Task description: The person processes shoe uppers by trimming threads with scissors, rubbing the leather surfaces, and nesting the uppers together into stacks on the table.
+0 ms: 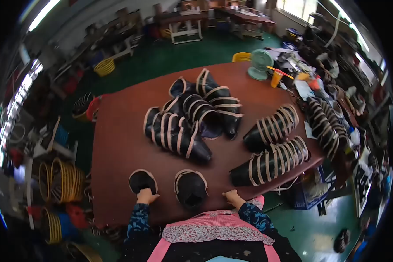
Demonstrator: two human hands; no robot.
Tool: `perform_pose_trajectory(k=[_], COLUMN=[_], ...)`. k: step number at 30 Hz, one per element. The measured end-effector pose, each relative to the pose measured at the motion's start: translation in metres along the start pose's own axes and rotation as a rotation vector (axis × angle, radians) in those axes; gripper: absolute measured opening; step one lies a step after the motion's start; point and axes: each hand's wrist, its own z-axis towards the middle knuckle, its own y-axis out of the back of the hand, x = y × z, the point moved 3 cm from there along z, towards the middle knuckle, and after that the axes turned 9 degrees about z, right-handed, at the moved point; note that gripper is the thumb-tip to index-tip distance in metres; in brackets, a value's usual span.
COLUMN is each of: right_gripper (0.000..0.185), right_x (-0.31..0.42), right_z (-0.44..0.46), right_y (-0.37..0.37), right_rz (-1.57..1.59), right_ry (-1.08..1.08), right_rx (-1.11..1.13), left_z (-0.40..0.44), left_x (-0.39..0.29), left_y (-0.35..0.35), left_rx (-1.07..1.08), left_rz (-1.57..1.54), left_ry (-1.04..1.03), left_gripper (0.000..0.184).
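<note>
My left hand [146, 196] is closed on the lower edge of a rounded black leather-like piece [141, 180] with a pale trim. To its right lies a similar black piece [191, 188], open-topped and trimmed, between my hands and touched by neither. My right hand [234, 198] rests at the near table edge with its thumb apart and nothing visible in it; its other fingers are partly hidden. Nearest to it is a long black sleeve-like piece [270, 162] ringed with pale strips. Another banded black piece [273, 126] lies just behind that one.
Banded black pieces [179, 133] are heaped mid-table on the reddish-brown tabletop [118, 131]. At the far right corner stand a green fan [260, 63] and an orange cup [276, 79]. Yellow baskets [67, 180] are on the left; a blue crate [308, 192] stands below the right edge.
</note>
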Motion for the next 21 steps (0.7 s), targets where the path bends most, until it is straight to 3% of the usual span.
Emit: perform_pose_trajectory(k=[2,3,4,5,6,8,10,12,15,16,17,18,19,20,21], right_gripper=[0.077,0.075,0.072,0.068,0.068,0.069,0.071,0.073,0.069,0.068,0.068,0.068,0.068,0.069,0.067], right_x=[-0.009,-0.010,-0.009,0.019,0.009,-0.019,-0.006,-0.007,-0.056,-0.094,-0.080,-0.022,-0.015,-0.007,0.001], right_z=[0.005,0.007,0.010,-0.028,-0.020,0.017,0.004,0.000,0.069,0.100,0.056,0.009,-0.005,-0.011,-0.019], right_y=[0.005,0.006,-0.002,-0.006,-0.009,-0.014,-0.017,-0.012,-0.023,-0.026,0.002,-0.012,-0.011,-0.012,-0.013], right_rz=[0.221,0.189,0.160,0.128,0.104,0.171,0.075,-0.007,-0.090,-0.189,-0.127,-0.006,0.004,0.022,0.026], right_ry=[-0.116,-0.114,-0.111,-0.133,-0.135,-0.084,-0.116,-0.128,-0.035,0.037,-0.023,-0.048,-0.081,-0.093,-0.101], right_rx=[0.024,-0.017,-0.055,-0.189,-0.172,-0.229,-0.264,-0.312,-0.232,-0.153,-0.209,-0.231,-0.255,-0.279,-0.291], left_z=[0.012,0.009,-0.016,-0.046,-0.047,-0.080,-0.048,-0.025,-0.059,-0.023,-0.015,0.009,0.028,0.037,0.005], left_x=[0.003,-0.002,-0.022,-0.044,-0.050,-0.065,-0.046,-0.033,-0.017,0.034,0.061,0.103,0.133,0.148,0.087], left_y=[0.048,0.095,0.171,0.249,0.293,0.383,0.431,0.458,0.500,0.506,0.505,0.495,0.467,0.432,0.386], left_rx=[0.254,0.006,-0.112,-0.224,-0.504,-0.994,-1.154,-0.955,-1.193,-1.239,-1.259,-1.328,-1.304,-1.282,-1.205], left_rz=[0.099,-0.055,-0.304,-0.506,-0.632,-0.566,-0.547,-0.699,-0.704,-0.799,-0.894,-0.898,-0.918,-0.747,-0.739], left_ry=[-0.184,-0.355,-0.326,-0.410,-0.516,-0.328,-0.109,-0.172,-0.190,-0.339,-0.320,-0.394,-0.513,-0.471,-0.460], left_gripper=[0.083,0.092,0.100,0.098,0.099,0.095,0.094,0.093,0.088,0.090,0.089,0.084,0.084,0.055,0.044])
